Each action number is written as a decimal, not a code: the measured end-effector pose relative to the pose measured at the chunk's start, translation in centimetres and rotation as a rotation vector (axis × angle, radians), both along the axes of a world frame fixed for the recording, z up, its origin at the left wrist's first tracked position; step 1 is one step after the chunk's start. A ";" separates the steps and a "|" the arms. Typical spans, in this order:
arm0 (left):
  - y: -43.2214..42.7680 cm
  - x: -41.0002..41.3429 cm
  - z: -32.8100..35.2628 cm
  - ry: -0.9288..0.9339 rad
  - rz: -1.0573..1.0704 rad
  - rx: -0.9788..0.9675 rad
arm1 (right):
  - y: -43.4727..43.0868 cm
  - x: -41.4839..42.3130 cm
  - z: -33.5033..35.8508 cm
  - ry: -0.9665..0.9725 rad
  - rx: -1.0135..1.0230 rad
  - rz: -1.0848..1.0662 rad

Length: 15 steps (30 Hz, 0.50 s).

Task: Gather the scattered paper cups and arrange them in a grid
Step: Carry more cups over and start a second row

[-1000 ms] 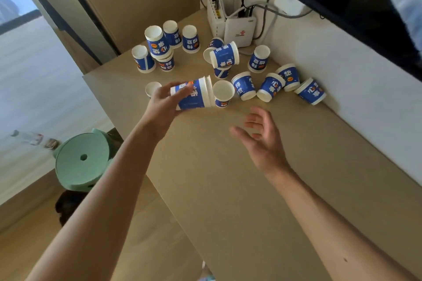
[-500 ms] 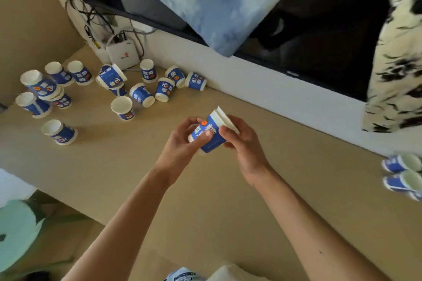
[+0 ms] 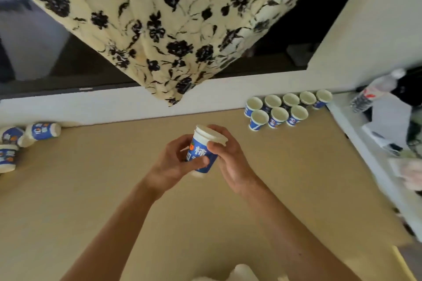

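The stack of nested paper cups point(image 3: 202, 154) was held tilted above the middle of the tabletop point(image 3: 102, 189). Two white rims showed at its top, so at least two cups sat one inside the other. The left hand point(image 3: 170, 164) gripped the blue wall low down, with the thumb across the print. The right hand point(image 3: 233, 162) pinched the upper rim, its fingers curled behind.

The cups looked very light and thin-walled. They would probably crush if squeezed mid-wall and be stiffest at the rolled rim and the base. Nested cups may cling, so the best hold for parting them seemed to be the outer cup's base and the inner cup's rim, with a gentle twist. An empty cup would tip at a nudge when set down.

Far right, eight upright cups point(image 3: 278, 114) stood in two touching rows by the wall. At the left edge, fallen cups point(image 3: 43, 131) lay on their sides. A floral cloth point(image 3: 159, 18) hung above.
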State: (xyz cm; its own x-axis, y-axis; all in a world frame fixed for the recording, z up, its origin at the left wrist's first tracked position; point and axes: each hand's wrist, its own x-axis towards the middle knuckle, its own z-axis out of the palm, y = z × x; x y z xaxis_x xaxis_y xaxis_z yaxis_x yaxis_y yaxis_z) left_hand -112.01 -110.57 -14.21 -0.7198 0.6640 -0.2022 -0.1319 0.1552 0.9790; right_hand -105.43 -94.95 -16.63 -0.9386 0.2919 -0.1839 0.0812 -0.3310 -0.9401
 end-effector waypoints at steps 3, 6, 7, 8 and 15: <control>5.8 1.8 -0.6 -0.003 -0.075 -0.025 | 5.4 3.0 -0.4 -0.002 -0.071 -0.051; 10.8 3.5 -1.7 -0.012 -0.122 -0.053 | 10.3 5.3 -0.5 0.010 -0.132 -0.092; 12.3 4.0 -2.1 -0.016 -0.141 -0.067 | 11.9 6.0 -0.4 0.024 -0.150 -0.107; 13.7 4.5 -2.5 -0.020 -0.156 -0.078 | 13.6 6.7 -0.4 0.042 -0.170 -0.130; 21.7 7.6 -5.5 0.010 -0.170 -0.129 | 24.4 10.2 -1.2 0.132 -0.214 -0.345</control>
